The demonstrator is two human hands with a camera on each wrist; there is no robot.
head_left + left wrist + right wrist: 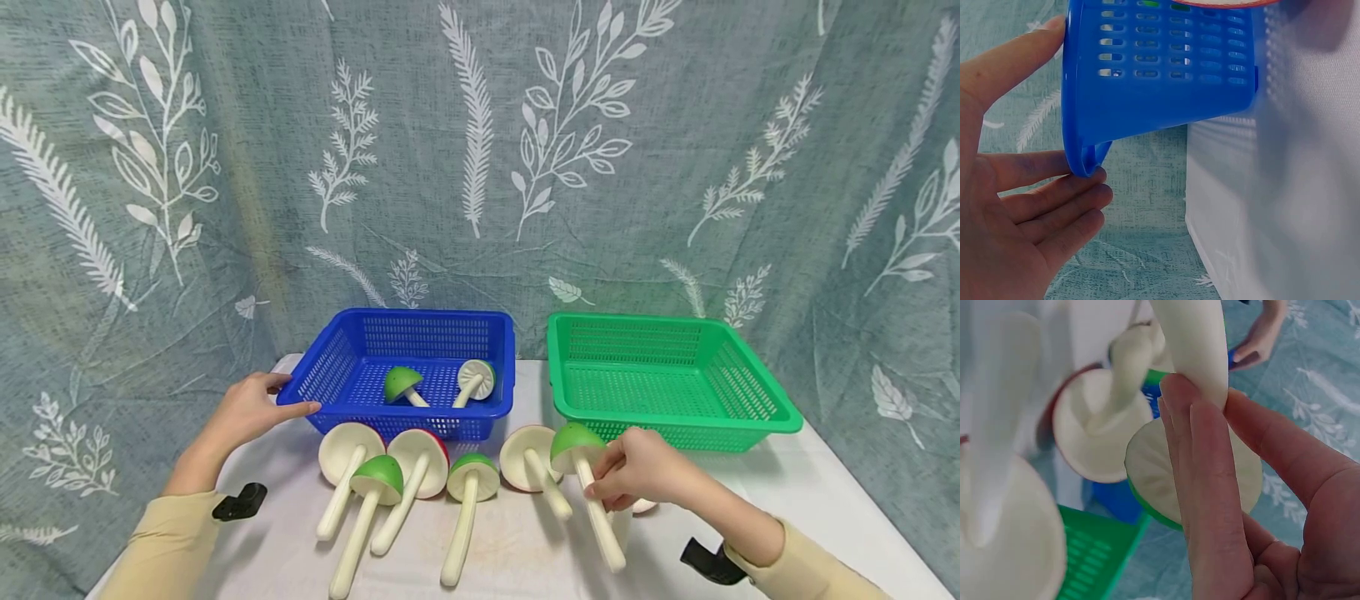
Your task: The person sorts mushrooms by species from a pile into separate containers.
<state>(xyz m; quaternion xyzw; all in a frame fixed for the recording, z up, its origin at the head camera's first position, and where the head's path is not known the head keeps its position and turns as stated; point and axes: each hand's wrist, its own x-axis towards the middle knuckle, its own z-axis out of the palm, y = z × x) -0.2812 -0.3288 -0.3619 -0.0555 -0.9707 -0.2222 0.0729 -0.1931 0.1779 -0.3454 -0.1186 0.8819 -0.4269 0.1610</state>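
In the head view, my right hand (648, 468) pinches the pale stem of a green-capped toy mushroom (576, 448) between thumb and fingers, its cap uppermost and the stem slanting down. The right wrist view shows the fingertips on that stem (1200, 347). My left hand (243, 414) grips the rim of the blue basket (405, 412) at its near left corner. Seen from the left wrist, the thumb lies along one side of the rim, and the fingers (1079, 203) curl at the other. Two green-capped mushrooms lie inside the blue basket, one of them this tilted cap (402, 383).
A green basket (675, 423) stands at the right. Along the front of the baskets, red-edged mushrooms (427, 462) and green-capped ones (474, 477) lie on the white table (292, 550). Another mushroom is mostly hidden behind my right hand. A patterned curtain (420, 167) hangs close behind.
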